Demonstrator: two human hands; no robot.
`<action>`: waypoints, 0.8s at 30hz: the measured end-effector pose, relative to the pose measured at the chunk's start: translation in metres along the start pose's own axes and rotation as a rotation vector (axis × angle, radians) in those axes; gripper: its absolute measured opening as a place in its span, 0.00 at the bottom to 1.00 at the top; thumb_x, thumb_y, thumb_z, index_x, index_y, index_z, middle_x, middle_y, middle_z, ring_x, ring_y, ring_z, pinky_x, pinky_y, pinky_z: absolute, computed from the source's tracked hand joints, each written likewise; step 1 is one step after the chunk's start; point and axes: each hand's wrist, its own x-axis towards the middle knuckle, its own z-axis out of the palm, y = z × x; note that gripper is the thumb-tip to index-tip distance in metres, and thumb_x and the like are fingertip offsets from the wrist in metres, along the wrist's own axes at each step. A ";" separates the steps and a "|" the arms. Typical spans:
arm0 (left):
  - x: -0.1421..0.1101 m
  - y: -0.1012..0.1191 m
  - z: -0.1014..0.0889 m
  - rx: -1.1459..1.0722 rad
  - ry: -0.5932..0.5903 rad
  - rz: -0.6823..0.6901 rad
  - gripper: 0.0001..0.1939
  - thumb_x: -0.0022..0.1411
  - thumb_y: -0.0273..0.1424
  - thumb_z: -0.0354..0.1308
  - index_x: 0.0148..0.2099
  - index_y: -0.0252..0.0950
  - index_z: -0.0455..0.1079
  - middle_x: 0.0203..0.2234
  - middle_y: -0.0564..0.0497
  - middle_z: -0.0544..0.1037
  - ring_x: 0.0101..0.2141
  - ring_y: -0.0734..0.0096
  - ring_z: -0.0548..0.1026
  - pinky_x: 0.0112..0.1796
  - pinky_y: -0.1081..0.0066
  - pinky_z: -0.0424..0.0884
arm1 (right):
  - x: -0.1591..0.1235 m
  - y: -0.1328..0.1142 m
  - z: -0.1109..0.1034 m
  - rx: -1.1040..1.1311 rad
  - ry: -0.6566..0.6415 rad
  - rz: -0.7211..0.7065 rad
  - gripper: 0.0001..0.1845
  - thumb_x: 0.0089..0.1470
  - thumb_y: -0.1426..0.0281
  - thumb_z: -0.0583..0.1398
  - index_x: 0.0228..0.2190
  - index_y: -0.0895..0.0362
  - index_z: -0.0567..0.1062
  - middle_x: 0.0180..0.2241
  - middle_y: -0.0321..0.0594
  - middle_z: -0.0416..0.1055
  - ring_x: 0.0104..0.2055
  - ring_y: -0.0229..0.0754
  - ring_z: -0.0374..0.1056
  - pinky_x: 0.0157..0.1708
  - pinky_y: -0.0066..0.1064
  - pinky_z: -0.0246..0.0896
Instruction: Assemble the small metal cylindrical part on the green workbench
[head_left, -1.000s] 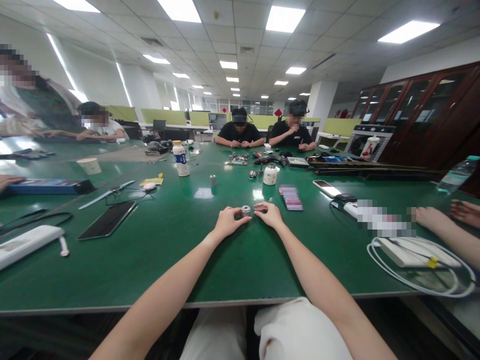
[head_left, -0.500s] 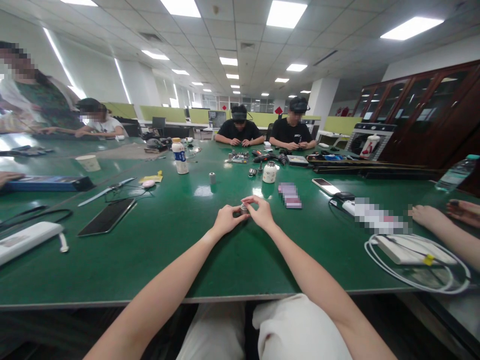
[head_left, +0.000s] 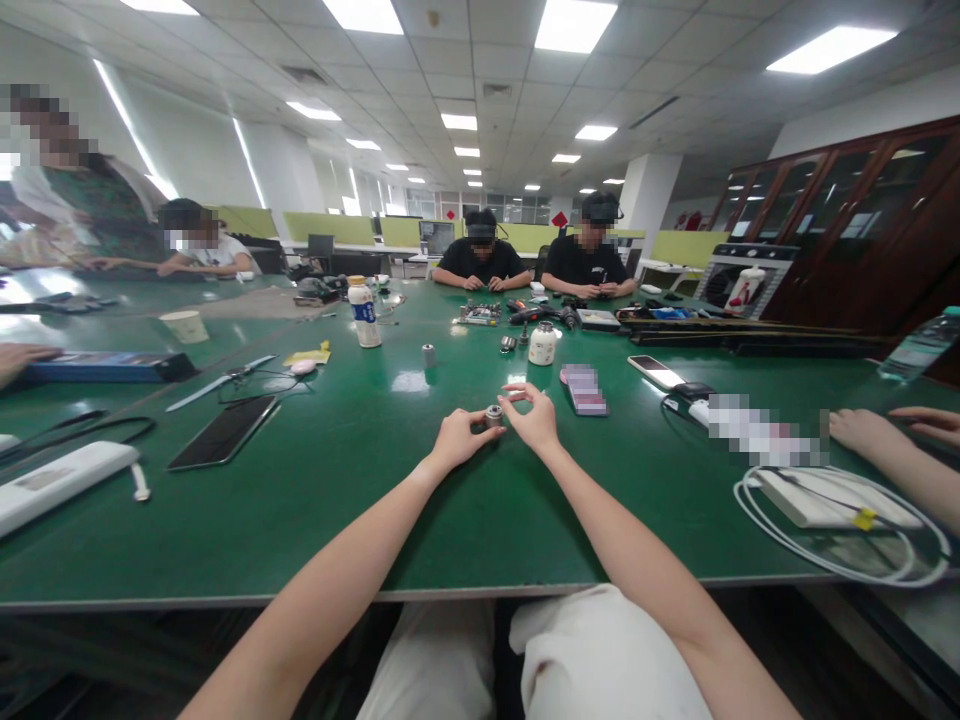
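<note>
A small grey metal cylinder [head_left: 493, 415] with a ring-shaped top stands upright on the green table [head_left: 480, 540] in front of me. My left hand [head_left: 457, 438] grips it from the left side, fingers behind and thumb in front. Just to its right is my right hand [head_left: 534, 415], its curved fingers and thumb apart with nothing visible between them. Farther off, a similar small grey cylinder [head_left: 428, 356] stands on the table by itself.
Beyond my hands stand a white jar [head_left: 542, 345] and a milk bottle [head_left: 364, 312], with a pink phone [head_left: 584, 390] nearby. A dark tablet [head_left: 223, 433] lies left, a coiled white cable [head_left: 750, 510] right. Co-workers sit around; one's hand [head_left: 862, 428] rests at right.
My right hand has drawn back to the right from the cylinder, uncovering its top. My left hand keeps its hold. The whole view has shifted slightly.
</note>
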 end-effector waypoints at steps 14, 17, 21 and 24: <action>-0.002 0.005 0.000 0.013 -0.009 0.034 0.19 0.58 0.49 0.58 0.41 0.42 0.80 0.32 0.50 0.82 0.36 0.61 0.74 0.40 0.67 0.67 | 0.009 0.022 -0.003 0.181 0.092 0.097 0.13 0.50 0.61 0.64 0.35 0.56 0.77 0.35 0.44 0.80 0.40 0.47 0.77 0.43 0.36 0.70; -0.002 0.005 0.000 0.015 -0.011 0.032 0.19 0.58 0.49 0.57 0.41 0.42 0.80 0.32 0.50 0.82 0.35 0.62 0.74 0.40 0.67 0.67 | 0.007 0.042 -0.009 0.047 -0.033 0.174 0.07 0.48 0.67 0.65 0.32 0.54 0.78 0.32 0.40 0.80 0.38 0.47 0.77 0.45 0.39 0.70; -0.003 0.006 -0.001 0.010 -0.012 0.003 0.20 0.57 0.49 0.59 0.44 0.42 0.79 0.33 0.50 0.82 0.36 0.62 0.74 0.39 0.67 0.68 | 0.001 0.061 -0.011 -0.083 -0.188 0.210 0.06 0.45 0.72 0.66 0.30 0.52 0.80 0.30 0.35 0.80 0.37 0.45 0.77 0.45 0.39 0.71; -0.003 0.006 -0.001 -0.002 -0.015 0.003 0.20 0.57 0.49 0.58 0.43 0.42 0.79 0.32 0.50 0.82 0.36 0.62 0.74 0.40 0.67 0.68 | -0.001 0.064 -0.011 -0.087 -0.195 0.194 0.06 0.46 0.72 0.66 0.30 0.51 0.80 0.31 0.35 0.80 0.37 0.44 0.77 0.45 0.38 0.72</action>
